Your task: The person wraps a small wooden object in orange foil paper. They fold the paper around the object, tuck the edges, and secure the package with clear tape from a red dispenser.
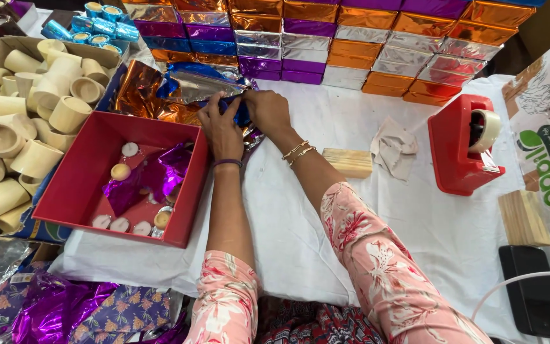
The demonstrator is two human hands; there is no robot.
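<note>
A: Quick pass. Both hands are working at the far side of the white cloth (364, 216). The left hand (221, 130) and right hand (267, 109) are pinching a small blue foil piece (242, 113) between them, fingers curled narrow and tight on it.

B: Where's the foil sitting exactly?

A: Just beyond the red box (90, 167), at its far right corner, on top of the loose foil sheets (160, 89), copper and silver. What's inside the blue wrap, I can't tell; the fingers are covering it.

B: Anything nearby that matters?

A: Red box is holding small candles and a crumpled purple foil (151, 178). Cream cups (33, 95) are piling up in the carton on the left. Wrapped boxes (351, 38) are stacked along the back. Red tape dispenser (465, 143) and a wooden block (347, 162) are lying to the right, well apart from the hands.

B: Risks?

A: My read: the foil is thin, so pulling too hard at the pinch could be tearing it. The loose sheets underneath are slippery, so the piece could be sliding off toward the red box. Also the left wrist is hanging right over the box rim, and a bump there could be jostling the candles.
</note>
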